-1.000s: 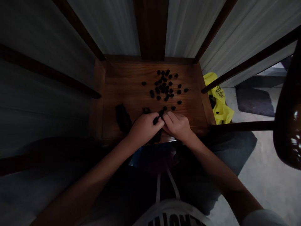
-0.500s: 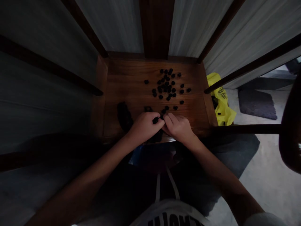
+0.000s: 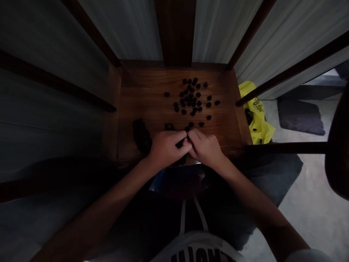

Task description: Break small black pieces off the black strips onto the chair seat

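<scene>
Head view: two hands (image 3: 205, 146) are pinching one piece (image 3: 180, 143), thirty-odd pellets (image 3: 191, 95) beyond, one bag (image 3: 259, 119) past the seat's (image 3: 144, 98) right edge.

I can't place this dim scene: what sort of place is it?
Probably a room in a home, though that's uncertain: a wooden seat-like surface framed by dark slats, and a dark mat on the pale floor.

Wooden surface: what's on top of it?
Small dark lumps lie scattered on the wooden surface; a longer dark piece lies beside the left hand. Whatever is directly beneath that hand and the right hand is covered.
</scene>
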The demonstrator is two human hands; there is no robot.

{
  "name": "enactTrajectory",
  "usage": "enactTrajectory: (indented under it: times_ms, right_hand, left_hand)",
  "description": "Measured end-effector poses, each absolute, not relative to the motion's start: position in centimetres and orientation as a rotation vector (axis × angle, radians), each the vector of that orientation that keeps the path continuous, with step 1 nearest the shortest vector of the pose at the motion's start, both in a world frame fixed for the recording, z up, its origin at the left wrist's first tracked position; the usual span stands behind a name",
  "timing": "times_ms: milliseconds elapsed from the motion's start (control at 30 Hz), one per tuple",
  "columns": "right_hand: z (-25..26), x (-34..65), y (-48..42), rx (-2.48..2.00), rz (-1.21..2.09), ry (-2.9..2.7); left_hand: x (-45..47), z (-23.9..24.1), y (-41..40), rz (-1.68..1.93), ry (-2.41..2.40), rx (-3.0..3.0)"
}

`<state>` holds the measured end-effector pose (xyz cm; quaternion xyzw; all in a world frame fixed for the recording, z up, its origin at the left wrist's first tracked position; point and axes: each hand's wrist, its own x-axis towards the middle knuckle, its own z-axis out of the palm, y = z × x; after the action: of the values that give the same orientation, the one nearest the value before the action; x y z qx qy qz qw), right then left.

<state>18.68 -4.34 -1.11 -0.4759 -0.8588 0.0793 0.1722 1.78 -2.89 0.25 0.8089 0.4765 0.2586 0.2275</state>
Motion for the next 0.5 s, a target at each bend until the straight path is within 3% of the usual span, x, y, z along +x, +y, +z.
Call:
enactTrajectory:
  times_ms: [267,500]
  right_hand:
    - [0.4,18.8,-3.8,-1.254,0.801,-2.197]
    - [0.0,19.3,-3.1,-1.34,0.861,-2.033]
  left_hand:
    - [1.5,0.9,-2.4,0.76,1.229,2.045]
    - [1.8,0.5,-2.3,0.715,1.159,1.707]
